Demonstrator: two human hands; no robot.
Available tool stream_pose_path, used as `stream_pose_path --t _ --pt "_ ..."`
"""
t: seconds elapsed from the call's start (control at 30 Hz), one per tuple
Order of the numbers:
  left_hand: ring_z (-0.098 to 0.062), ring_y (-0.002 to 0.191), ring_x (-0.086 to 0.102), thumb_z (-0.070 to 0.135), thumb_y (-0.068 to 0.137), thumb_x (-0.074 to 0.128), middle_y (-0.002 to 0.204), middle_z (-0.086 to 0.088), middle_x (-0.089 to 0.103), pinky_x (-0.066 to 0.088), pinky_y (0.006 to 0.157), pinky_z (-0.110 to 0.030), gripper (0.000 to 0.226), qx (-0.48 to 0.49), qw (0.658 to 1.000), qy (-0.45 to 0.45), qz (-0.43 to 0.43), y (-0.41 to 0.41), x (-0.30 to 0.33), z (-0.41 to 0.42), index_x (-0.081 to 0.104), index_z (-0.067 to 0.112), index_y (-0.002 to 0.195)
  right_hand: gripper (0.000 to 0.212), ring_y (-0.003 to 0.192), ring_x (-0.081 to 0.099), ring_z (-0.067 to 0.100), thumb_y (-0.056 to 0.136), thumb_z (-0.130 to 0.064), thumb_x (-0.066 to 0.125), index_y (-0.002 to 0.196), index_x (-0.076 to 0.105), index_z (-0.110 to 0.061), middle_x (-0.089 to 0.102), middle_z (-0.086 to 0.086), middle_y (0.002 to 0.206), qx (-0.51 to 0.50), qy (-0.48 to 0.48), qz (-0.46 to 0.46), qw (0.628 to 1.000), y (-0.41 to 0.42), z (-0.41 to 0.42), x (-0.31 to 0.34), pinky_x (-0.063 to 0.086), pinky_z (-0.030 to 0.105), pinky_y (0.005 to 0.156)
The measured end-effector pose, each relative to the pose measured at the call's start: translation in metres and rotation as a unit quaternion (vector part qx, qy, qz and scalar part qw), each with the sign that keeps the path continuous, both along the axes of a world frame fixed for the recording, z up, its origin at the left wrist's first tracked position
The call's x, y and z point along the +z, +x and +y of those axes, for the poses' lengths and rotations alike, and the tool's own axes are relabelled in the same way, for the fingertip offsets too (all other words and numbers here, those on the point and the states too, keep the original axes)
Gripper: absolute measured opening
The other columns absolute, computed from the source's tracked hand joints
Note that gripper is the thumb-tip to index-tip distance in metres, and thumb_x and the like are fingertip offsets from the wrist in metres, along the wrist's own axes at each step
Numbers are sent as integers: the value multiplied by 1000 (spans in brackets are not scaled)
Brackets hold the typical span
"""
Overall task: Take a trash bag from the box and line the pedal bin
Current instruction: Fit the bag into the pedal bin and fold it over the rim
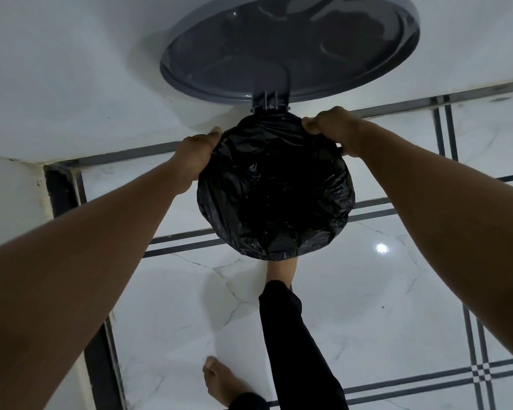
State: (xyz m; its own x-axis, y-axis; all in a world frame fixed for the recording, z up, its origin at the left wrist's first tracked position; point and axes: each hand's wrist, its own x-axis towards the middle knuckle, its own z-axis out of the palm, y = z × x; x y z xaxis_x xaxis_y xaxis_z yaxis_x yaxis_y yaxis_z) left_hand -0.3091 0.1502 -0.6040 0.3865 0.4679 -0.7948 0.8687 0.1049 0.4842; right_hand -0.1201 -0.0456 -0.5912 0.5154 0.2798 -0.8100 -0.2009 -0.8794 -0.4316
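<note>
Trash bag [274,187] is already in the pedal bin [271,109]: black film fills the mouth and is folded out over the rim all the way round, so the bin body is almost fully hidden from this top-down view.

Left hand [197,152] sits on the far-left edge of the rim, fingers curled down over the film. Right hand [332,128] does the same on the far-right edge, grip pinching a fold of bag. Both grips clamped on the bag, opposite each other near the hinge. That looks deliberate: tension across the mouth keeps the cuff from sliding back in while the rear section gets seated.

Lid [288,45] stands fully up against the wall [71,69]. One foot [282,269] reaches under the front of the bin, probably pressing the pedal to hold the lid open, though the pedal itself is hidden by the bag. Other foot [222,383] is planted on the tiled floor [367,306] for balance.

Box not in view. Job looks near done; remaining work is tucking the cuff at the hinge side.
</note>
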Motion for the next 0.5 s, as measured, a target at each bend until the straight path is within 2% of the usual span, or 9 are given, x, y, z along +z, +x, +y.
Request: stream_pose_path --t 0.07,0.13,0.2,0.27,0.33,0.37,0.4,0.43,0.5 --pt "-25 106 68 62 101 47 118 -8 71 55 98 -40 58 -5 1000 -16 11 0 1 -1 69 14 124 40 104 66 31 106 -32 54 120 60 4 65 20 125 15 -21 3 1000 0 7 3 55 42 89" --pt "-19 103 68 61 102 47 120 -4 72 57 90 -34 56 17 999 -47 8 -4 3 -1 67 17 129 35 98 66 30 106 -32 55 119 58 1 66 18 121 -6 -24 25 999 0 13 6 56 40 83" --pt "-13 97 67 58 105 45 118 -1 72 54 77 -28 50 44 997 -68 -8 -7 5 -2 67 19 129 41 110 67 35 104 -32 57 128 58 1 66 20 126 -12 -16 41 999 -2 17 9 54 48 99" --pt "-14 97 67 55 106 44 114 1 73 53 77 -29 43 58 997 -56 -22 -13 6 -3 71 24 118 44 116 64 34 101 -34 59 131 59 -2 66 17 129 -29 -11 40 999 -7 15 15 51 48 105" --pt "-18 100 66 50 105 46 106 4 71 51 86 -33 35 93 995 -14 -41 -22 4 -5 71 25 102 40 107 66 27 93 -40 63 122 68 -12 70 9 120 -72 14 45 996 -12 7 22 52 41 91" --pt "-17 101 63 47 105 49 105 6 69 48 90 -32 31 120 991 14 -57 -30 2 -8 70 25 101 35 102 65 24 87 -44 63 110 72 -19 72 4 114 -102 28 39 994 -14 1 23 50 38 84" --pt "-14 103 62 46 104 52 106 10 69 46 93 -29 28 156 984 46 -73 -38 1 -12 70 24 107 30 101 64 24 83 -46 60 97 73 -23 72 1 110 -123 42 16 991 -17 -4 25 48 39 82" --pt "-12 103 62 44 102 57 105 13 69 44 94 -27 26 195 974 78 -87 -47 0 -17 69 24 112 28 101 61 25 81 -47 56 88 69 -24 70 0 107 -134 43 -32 990 -21 -10 29 47 41 87" --pt "-3 88 62 43 100 63 93 16 64 44 81 -15 19 242 957 126 -96 -67 5 -34 67 27 110 28 93 57 28 85 -41 50 88 67 -18 68 5 97 -168 19 -170 971 -35 -29 31 45 44 95"
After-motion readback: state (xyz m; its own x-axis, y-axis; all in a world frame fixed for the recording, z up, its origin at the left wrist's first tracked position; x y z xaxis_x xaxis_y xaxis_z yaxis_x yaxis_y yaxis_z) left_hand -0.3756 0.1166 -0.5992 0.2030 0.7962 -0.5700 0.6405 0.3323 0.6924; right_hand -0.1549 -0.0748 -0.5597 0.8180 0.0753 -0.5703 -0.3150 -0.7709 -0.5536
